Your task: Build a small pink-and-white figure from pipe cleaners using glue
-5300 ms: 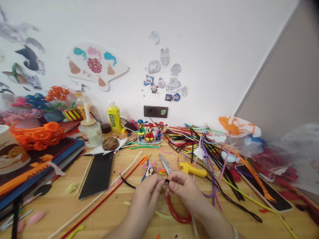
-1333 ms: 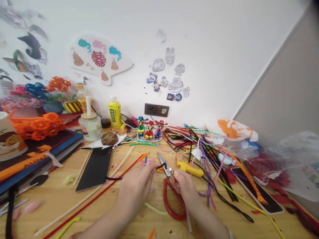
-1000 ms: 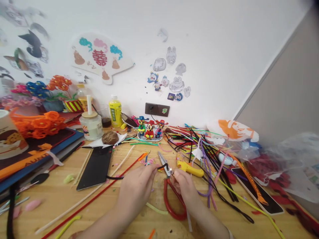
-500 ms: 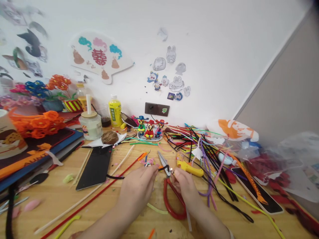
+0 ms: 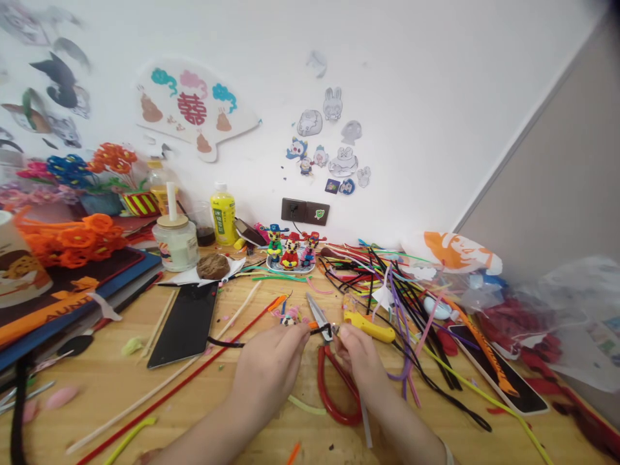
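Note:
My left hand (image 5: 268, 361) pinches a black pipe cleaner (image 5: 320, 329); its long tail comes out on the left side of the hand, and a short bent end points toward my right hand. A bit of orange shows by those fingertips. My right hand (image 5: 361, 355) is closed close by, fingertips pressed on something small and pale that I cannot make out. Between and beneath the hands lie red-handled scissors (image 5: 325, 387), blades pointing away. A thin translucent strip (image 5: 365, 423) sticks out below my right hand. Just beyond the left fingertips sits a small pink-and-white figure (image 5: 290, 315).
A yellow glue gun (image 5: 371, 328) lies beyond my right hand, before a heap of coloured pipe cleaners (image 5: 382, 271). Three small figures (image 5: 290, 252) stand on a dish at the back. A black phone (image 5: 184, 326) lies left, another phone (image 5: 527, 394) right.
The black pipe cleaner's short end has shifted slightly near my right fingertips. Both hands stay almost in place, and the view has moved very little.

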`<state>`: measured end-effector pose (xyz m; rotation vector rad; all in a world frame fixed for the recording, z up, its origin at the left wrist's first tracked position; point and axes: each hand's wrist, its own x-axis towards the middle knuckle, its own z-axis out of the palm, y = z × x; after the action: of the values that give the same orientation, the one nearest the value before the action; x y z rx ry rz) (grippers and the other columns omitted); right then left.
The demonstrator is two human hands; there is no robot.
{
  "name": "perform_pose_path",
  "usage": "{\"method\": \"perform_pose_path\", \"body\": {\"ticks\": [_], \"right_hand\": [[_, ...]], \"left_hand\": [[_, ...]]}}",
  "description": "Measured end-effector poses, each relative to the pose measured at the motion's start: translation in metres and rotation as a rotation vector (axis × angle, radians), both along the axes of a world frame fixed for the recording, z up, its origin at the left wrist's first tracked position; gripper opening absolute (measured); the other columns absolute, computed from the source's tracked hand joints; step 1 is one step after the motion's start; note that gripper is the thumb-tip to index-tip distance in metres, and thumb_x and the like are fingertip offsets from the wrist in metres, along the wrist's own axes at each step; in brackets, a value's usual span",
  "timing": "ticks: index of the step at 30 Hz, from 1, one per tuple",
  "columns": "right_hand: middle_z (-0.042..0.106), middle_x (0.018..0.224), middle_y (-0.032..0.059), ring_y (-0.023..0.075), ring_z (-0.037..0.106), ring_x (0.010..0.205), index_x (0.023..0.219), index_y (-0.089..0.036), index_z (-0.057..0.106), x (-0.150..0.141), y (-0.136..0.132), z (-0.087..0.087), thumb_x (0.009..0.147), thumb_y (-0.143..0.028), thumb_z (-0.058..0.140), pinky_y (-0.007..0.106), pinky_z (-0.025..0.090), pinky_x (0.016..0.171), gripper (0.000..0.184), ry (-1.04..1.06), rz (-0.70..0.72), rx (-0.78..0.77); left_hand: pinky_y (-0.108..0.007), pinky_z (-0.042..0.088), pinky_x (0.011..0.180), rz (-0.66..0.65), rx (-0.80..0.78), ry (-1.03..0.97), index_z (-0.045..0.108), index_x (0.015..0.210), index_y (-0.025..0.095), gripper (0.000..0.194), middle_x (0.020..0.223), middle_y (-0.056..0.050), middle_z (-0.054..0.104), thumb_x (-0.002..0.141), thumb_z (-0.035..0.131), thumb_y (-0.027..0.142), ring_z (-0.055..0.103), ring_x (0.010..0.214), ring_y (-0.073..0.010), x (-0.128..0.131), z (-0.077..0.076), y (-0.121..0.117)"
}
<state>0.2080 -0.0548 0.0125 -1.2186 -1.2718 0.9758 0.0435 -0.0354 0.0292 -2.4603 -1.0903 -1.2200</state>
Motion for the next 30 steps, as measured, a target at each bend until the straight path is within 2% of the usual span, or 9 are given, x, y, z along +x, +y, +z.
{"method": "perform_pose_path", "body": {"ticks": [4, 8, 11, 17, 22, 30], "right_hand": [[0.033, 0.057, -0.0029, 0.0132, 0.033, 0.055, 0.058, -0.020, 0.037, 0.000, -0.001, 0.005, 0.080, -0.039, 0.039, 0.026, 0.028, 0.051, 0.029, 0.000, -0.007, -0.010], [0.032, 0.057, -0.0038, 0.0121, 0.031, 0.054, 0.059, -0.020, 0.035, 0.000, -0.002, 0.008, 0.081, -0.037, 0.037, 0.025, 0.027, 0.051, 0.028, -0.026, 0.008, 0.006], [0.030, 0.056, -0.0041, 0.0119, 0.029, 0.053, 0.057, -0.021, 0.033, 0.000, -0.001, 0.005, 0.081, -0.037, 0.037, 0.025, 0.025, 0.049, 0.029, -0.055, 0.006, 0.020], [0.030, 0.056, -0.0032, 0.0125, 0.029, 0.053, 0.056, -0.021, 0.031, 0.000, 0.001, 0.002, 0.080, -0.036, 0.039, 0.026, 0.023, 0.047, 0.029, -0.064, 0.017, 0.005], [0.029, 0.055, -0.0035, 0.0121, 0.028, 0.051, 0.056, -0.021, 0.032, 0.001, 0.000, 0.004, 0.081, -0.038, 0.037, 0.026, 0.023, 0.047, 0.030, -0.046, 0.009, 0.008], [0.032, 0.052, -0.0039, 0.0119, 0.032, 0.049, 0.057, -0.020, 0.042, -0.005, 0.004, -0.008, 0.082, -0.044, 0.040, 0.025, 0.027, 0.046, 0.035, 0.033, 0.043, -0.014]], "left_hand": [[-0.024, 0.051, 0.057, -0.010, 0.004, -0.009, 0.059, 0.086, 0.016, 0.020, 0.070, -0.006, 0.069, 0.086, 0.039, 0.020, 0.064, 0.062, -0.0156, 0.000, 0.000, 0.000], [-0.024, 0.051, 0.059, -0.022, -0.033, -0.033, 0.059, 0.091, 0.017, 0.020, 0.077, -0.007, 0.070, 0.085, 0.040, 0.020, 0.065, 0.066, -0.0158, -0.002, 0.000, 0.002], [-0.024, 0.051, 0.061, -0.015, -0.068, -0.040, 0.059, 0.094, 0.018, 0.021, 0.081, -0.006, 0.070, 0.085, 0.041, 0.021, 0.066, 0.069, -0.0159, -0.003, 0.001, 0.003], [-0.024, 0.050, 0.058, -0.007, 0.002, -0.042, 0.059, 0.091, 0.016, 0.020, 0.076, -0.006, 0.070, 0.085, 0.040, 0.020, 0.065, 0.064, -0.0159, -0.001, 0.002, 0.002], [-0.024, 0.050, 0.060, -0.022, -0.022, -0.050, 0.058, 0.092, 0.017, 0.018, 0.078, -0.006, 0.070, 0.085, 0.042, 0.020, 0.065, 0.066, -0.0159, -0.001, 0.000, 0.003], [-0.022, 0.049, 0.060, -0.034, -0.082, -0.100, 0.057, 0.090, 0.018, 0.016, 0.074, -0.004, 0.069, 0.085, 0.042, 0.021, 0.065, 0.064, -0.0140, -0.001, 0.000, -0.001]]}}
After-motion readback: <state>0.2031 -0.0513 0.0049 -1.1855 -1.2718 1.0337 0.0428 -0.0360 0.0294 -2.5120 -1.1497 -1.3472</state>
